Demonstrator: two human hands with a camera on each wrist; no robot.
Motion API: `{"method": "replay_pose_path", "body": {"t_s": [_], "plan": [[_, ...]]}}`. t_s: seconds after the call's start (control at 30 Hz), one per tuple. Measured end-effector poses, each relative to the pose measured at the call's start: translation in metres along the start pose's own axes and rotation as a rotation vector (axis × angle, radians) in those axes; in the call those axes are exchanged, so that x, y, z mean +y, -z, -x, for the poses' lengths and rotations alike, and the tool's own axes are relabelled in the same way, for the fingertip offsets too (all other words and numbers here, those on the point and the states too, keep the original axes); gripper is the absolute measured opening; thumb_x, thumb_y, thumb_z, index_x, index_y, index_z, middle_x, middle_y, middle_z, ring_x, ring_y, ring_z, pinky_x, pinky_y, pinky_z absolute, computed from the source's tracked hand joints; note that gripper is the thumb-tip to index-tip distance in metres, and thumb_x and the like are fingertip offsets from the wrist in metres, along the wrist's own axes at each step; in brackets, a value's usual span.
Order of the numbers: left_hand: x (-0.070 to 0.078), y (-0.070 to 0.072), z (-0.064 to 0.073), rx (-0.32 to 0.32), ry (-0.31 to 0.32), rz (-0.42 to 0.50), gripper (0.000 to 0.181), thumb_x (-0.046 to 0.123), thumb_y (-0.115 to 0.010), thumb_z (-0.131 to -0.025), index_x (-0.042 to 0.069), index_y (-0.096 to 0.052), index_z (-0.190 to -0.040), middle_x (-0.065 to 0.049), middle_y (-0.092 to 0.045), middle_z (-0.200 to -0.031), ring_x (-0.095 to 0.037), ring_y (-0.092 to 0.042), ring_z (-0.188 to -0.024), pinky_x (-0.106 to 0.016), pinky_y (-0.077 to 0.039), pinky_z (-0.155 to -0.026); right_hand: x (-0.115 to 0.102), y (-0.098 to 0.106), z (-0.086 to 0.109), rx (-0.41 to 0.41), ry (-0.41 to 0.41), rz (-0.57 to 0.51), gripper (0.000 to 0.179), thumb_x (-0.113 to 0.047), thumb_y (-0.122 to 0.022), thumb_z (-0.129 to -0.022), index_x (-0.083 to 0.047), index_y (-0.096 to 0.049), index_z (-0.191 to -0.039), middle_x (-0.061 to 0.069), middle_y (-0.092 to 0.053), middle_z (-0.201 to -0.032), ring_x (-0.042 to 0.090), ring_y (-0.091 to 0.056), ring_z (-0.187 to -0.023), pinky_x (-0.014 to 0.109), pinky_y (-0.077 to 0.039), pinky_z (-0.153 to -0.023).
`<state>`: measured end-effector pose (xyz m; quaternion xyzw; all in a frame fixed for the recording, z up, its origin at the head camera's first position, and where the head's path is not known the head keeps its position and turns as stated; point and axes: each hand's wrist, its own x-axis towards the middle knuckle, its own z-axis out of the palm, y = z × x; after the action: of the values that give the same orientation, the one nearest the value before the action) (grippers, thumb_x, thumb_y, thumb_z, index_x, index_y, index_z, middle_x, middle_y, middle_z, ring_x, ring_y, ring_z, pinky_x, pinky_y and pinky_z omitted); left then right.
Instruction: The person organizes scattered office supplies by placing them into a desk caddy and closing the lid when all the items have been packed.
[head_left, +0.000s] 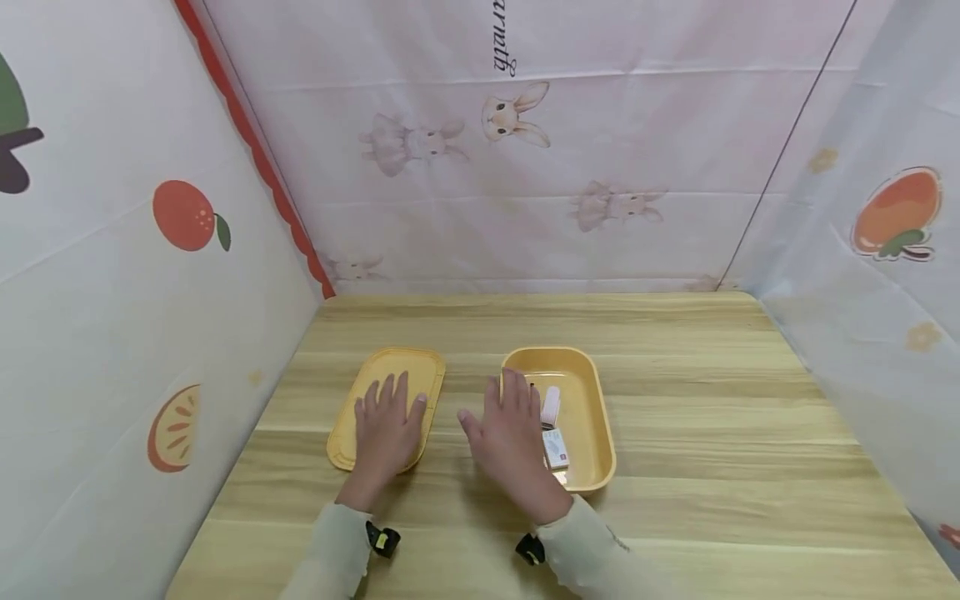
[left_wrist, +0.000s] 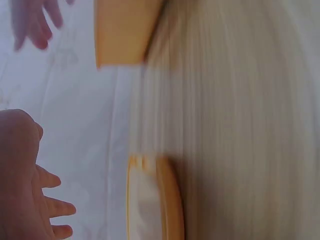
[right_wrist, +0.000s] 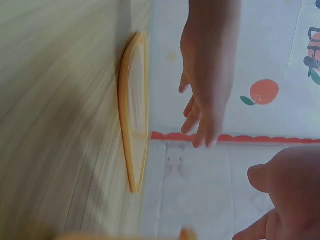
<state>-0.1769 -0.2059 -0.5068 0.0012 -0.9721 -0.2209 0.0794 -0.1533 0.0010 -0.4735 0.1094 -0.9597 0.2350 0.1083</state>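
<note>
The right hand (head_left: 510,425) hangs over the left edge of the tub (head_left: 606,433), grasping nothing, fingers extended. The left hand (head_left: 386,429), also released with fingers spread, hovers left of the tub, above the lid (head_left: 412,362), which lies flat on that side. Inside the tub are a small box (head_left: 556,448) and, farther back, a pale striped piece (head_left: 551,406). Beneath the tub is the table (head_left: 712,433); beyond it, a rabbit-printed cloth (head_left: 450,50).

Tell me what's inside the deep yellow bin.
Inside the bin: a small printed white box and a pale striped piece. The right hand covers much of the bin's left side; whatever lies there can't be seen.
</note>
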Motion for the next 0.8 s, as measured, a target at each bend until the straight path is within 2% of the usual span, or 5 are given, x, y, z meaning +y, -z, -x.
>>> {"method": "replay_pose_path", "body": {"t_s": [0.13,0.27,0.57,0.67,0.8], "plan": [[-0.025,0.007,-0.009,0.059,0.004,-0.07,0.071,0.056,-0.025,-0.106,0.007,-0.029,-0.158,-0.024,-0.031,-0.16,-0.049,-0.014,-0.15,-0.071,-0.003,-0.116,-0.019,-0.007,-0.005,-0.025,0.0,0.032,0.072,-0.052,-0.046,-0.103,0.002,-0.042,-0.15,0.021,-0.025,-0.162,0.039,-0.012,-0.155,0.059,-0.009,-0.124],[-0.047,0.008,-0.019,0.108,0.003,-0.139,0.068,0.051,-0.028,-0.107,0.003,-0.033,-0.155,-0.027,-0.037,-0.154,-0.052,-0.018,-0.146,-0.073,-0.006,-0.114,-0.038,-0.016,-0.012,-0.034,0.015,0.094,0.071,-0.053,-0.039,-0.104,0.0,-0.043,-0.15,0.02,-0.027,-0.161,0.038,-0.011,-0.155,0.059,-0.007,-0.124],[-0.078,0.008,-0.032,0.076,0.005,-0.209,0.06,0.043,-0.032,-0.108,0.002,-0.037,-0.151,-0.026,-0.041,-0.149,-0.052,-0.016,-0.146,-0.076,-0.005,-0.111,-0.065,-0.045,-0.031,-0.051,0.026,0.231,0.054,-0.039,-0.043,-0.105,0.002,-0.058,-0.136,0.018,-0.039,-0.155,0.037,-0.023,-0.151,0.06,-0.017,-0.121],[-0.09,0.009,-0.035,0.082,-0.003,-0.221,0.056,0.039,-0.036,-0.108,0.0,-0.041,-0.148,-0.027,-0.044,-0.146,-0.052,-0.019,-0.144,-0.077,-0.007,-0.109,-0.069,-0.056,-0.039,-0.094,0.013,0.296,0.054,-0.038,-0.042,-0.106,0.003,-0.057,-0.138,0.018,-0.039,-0.156,0.038,-0.024,-0.151,0.06,-0.016,-0.122],[-0.104,0.013,-0.038,0.091,0.001,-0.223,0.052,0.036,-0.04,-0.107,0.001,-0.046,-0.145,-0.028,-0.047,-0.142,-0.052,-0.023,-0.142,-0.078,-0.01,-0.107,-0.073,-0.073,-0.048,-0.213,-0.008,0.414,0.058,-0.04,-0.036,-0.107,0.0,-0.048,-0.148,0.017,-0.032,-0.161,0.037,-0.018,-0.154,0.061,-0.011,-0.123]]}}
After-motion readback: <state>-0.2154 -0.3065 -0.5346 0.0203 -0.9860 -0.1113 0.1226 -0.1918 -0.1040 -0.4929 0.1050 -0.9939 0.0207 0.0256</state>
